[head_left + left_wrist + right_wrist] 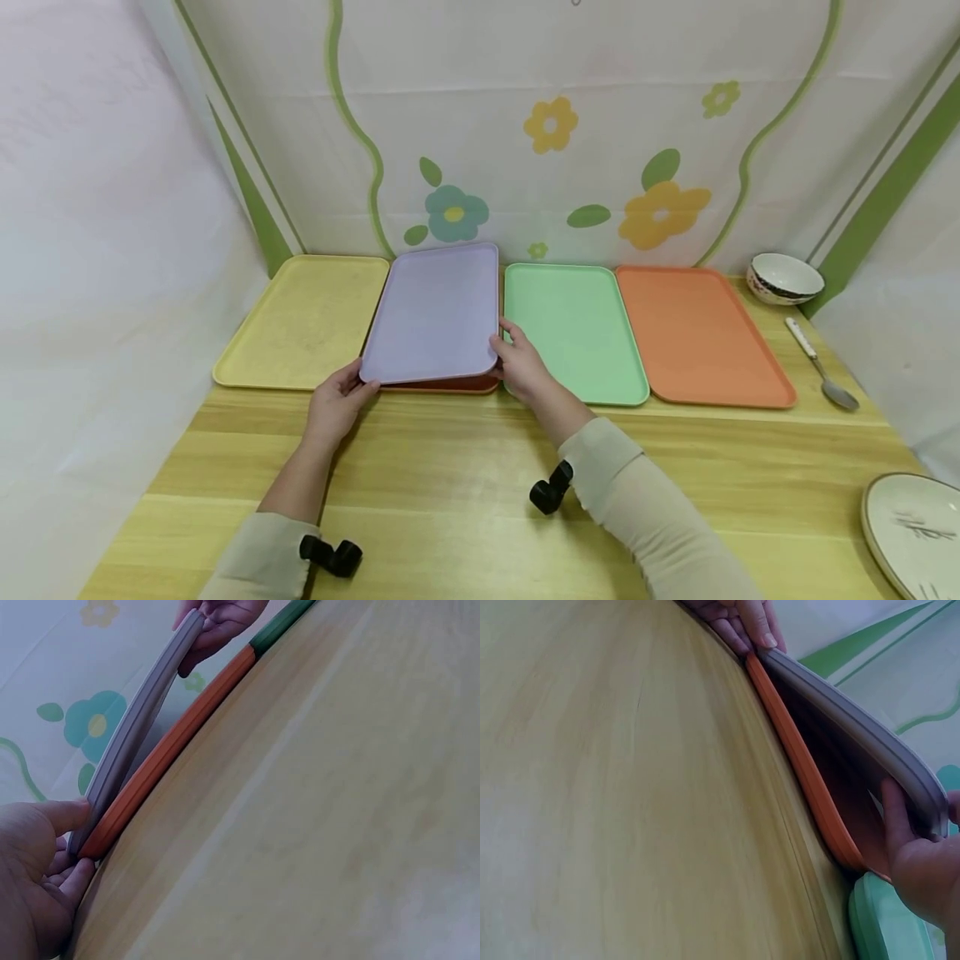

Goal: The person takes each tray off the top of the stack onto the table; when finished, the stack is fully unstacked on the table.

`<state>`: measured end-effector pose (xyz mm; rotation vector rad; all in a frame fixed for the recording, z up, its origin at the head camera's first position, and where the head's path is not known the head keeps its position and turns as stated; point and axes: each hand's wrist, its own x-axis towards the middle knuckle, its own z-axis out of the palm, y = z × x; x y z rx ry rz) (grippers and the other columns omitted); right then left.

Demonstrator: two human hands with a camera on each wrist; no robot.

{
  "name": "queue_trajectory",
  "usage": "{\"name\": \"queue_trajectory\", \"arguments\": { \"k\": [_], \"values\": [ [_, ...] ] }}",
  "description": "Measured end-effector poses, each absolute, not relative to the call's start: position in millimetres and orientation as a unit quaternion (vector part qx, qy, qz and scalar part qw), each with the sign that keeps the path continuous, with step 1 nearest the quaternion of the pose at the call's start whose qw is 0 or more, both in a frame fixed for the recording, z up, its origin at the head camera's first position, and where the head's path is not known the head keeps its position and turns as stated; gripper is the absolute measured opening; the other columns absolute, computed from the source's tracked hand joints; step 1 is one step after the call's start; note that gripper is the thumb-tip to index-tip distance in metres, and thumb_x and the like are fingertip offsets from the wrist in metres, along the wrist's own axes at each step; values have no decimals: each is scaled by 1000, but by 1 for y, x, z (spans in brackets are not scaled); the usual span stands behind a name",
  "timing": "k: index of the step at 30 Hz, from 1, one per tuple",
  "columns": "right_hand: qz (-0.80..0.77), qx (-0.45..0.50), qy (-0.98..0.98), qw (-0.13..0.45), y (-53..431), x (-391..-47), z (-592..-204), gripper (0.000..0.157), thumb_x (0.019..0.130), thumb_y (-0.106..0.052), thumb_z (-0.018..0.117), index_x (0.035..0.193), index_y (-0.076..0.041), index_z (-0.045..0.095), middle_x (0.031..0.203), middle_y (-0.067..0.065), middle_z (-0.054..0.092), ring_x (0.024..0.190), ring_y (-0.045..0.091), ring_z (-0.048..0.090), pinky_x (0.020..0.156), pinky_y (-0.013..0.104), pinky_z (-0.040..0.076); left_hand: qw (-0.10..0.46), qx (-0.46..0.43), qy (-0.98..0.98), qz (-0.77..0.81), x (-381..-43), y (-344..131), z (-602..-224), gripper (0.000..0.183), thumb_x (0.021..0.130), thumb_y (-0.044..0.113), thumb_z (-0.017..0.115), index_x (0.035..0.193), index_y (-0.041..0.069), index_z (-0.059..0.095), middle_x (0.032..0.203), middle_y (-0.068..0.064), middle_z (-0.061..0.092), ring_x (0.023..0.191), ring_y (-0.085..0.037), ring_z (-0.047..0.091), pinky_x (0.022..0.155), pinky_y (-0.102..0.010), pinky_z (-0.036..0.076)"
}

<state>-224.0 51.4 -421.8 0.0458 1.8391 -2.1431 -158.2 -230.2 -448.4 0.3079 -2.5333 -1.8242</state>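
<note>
A lavender tray (435, 312) is tilted above an orange tray (442, 385), its right side raised higher than its left. At its near left corner, my left hand (335, 406) pinches the rim between thumb and fingers; in the left wrist view the left fingers (73, 881) also touch the orange tray's end. My right hand (525, 367) grips the lavender tray's right edge near the front corner, with the thumb on the rim. A dark gap shows between the two trays in the right wrist view. Most of the orange tray underneath is hidden in the head view.
To the left lies a yellow tray (303, 321). On the right are a green tray (573, 333) and another orange tray (701, 337). A bowl (783, 279), a spoon (821, 362) and a plate (915, 529) stand along the wooden table's (450, 500) right side. A flowered cloth hangs behind.
</note>
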Motion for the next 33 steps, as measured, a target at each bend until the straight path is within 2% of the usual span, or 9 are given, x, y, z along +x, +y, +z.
{"name": "queue_trajectory", "arguments": {
  "k": [5, 8, 13, 17, 22, 27, 30, 33],
  "values": [
    [-752, 19, 648, 121, 55, -224, -418, 54, 104, -10, 43, 156, -11, 25, 131, 24, 55, 88, 8, 61, 76, 20, 54, 4, 90, -797, -598, -158, -229, -449, 64, 95, 15, 66, 148, -5, 36, 150, -25, 41, 139, -33, 42, 94, -4, 44],
    [-754, 16, 647, 109, 62, -225, -413, 53, 103, -8, 44, 154, -9, 29, 134, 26, 54, 87, 6, 61, 76, 18, 54, 7, 85, -790, -608, -159, -228, -449, 64, 94, 12, 66, 147, -7, 36, 150, -27, 41, 139, -34, 42, 87, 1, 44],
    [-762, 12, 638, 107, 79, -228, -402, 51, 104, -7, 43, 153, -9, 32, 142, 25, 49, 87, 5, 62, 77, 17, 55, 5, 85, -791, -606, -159, -229, -450, 64, 95, 10, 65, 148, -7, 35, 150, -27, 40, 139, -34, 43, 88, 0, 44],
    [-767, 11, 634, 101, 97, -230, -391, 50, 104, -7, 43, 153, -9, 34, 142, 23, 49, 85, 4, 63, 76, 17, 56, 4, 83, -792, -605, -159, -230, -450, 63, 95, 9, 64, 148, -7, 34, 150, -27, 40, 139, -34, 42, 91, -2, 44],
    [-764, 13, 639, 87, 121, -232, -379, 49, 104, -8, 42, 153, -8, 34, 142, 20, 48, 83, 1, 63, 74, 15, 56, 3, 80, -791, -607, -159, -231, -449, 63, 95, 10, 64, 148, -7, 34, 150, -27, 40, 139, -34, 43, 87, 1, 44],
    [-752, 18, 655, 73, 145, -232, -371, 50, 104, -9, 39, 154, -8, 31, 151, 22, 39, 83, -2, 62, 72, 13, 56, -6, 79, -786, -613, -157, -231, -448, 65, 96, 12, 64, 149, -6, 32, 151, -28, 39, 140, -35, 41, 84, 3, 43],
    [-745, 17, 663, 73, 157, -232, -368, 53, 102, -5, 41, 154, -7, 29, 140, 20, 49, 81, -1, 64, 69, 14, 57, -7, 80, -785, -614, -157, -232, -448, 65, 96, 12, 64, 150, -6, 32, 151, -27, 38, 140, -34, 41, 83, 4, 42],
    [-743, 9, 665, 79, 169, -232, -367, 59, 99, 1, 45, 155, -7, 27, 114, 5, 64, 79, 1, 66, 67, 16, 58, -6, 80, -783, -617, -157, -231, -448, 64, 96, 11, 63, 149, -6, 32, 151, -27, 38, 140, -34, 41, 82, 4, 42]
  ]
}}
